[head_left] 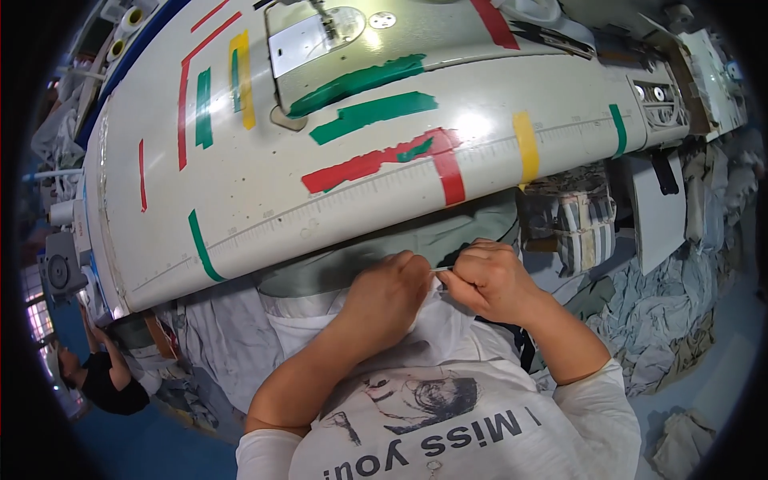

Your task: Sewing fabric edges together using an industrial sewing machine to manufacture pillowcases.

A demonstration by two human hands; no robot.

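Close together over my lap, just off the front edge of the sewing table [248,184], are my left hand [390,294] and my right hand [494,280]. Both are closed, fingertips pinched toward each other. Between them shows a short, thin, pale strip [439,270], too small to name, with an end at each hand. A narrow dark bit shows by my right fingers; I cannot tell what it is. Grey-green fabric [336,268] lies behind and below my hands, partly under the table edge.
The table bears a printed ruler and red, green and yellow tape strips. A metal sewing plate [308,50] lies at the far side. A striped fabric bundle [588,232] and heaped grey cloth [640,320] are at right. Another person [112,384] works at far left.
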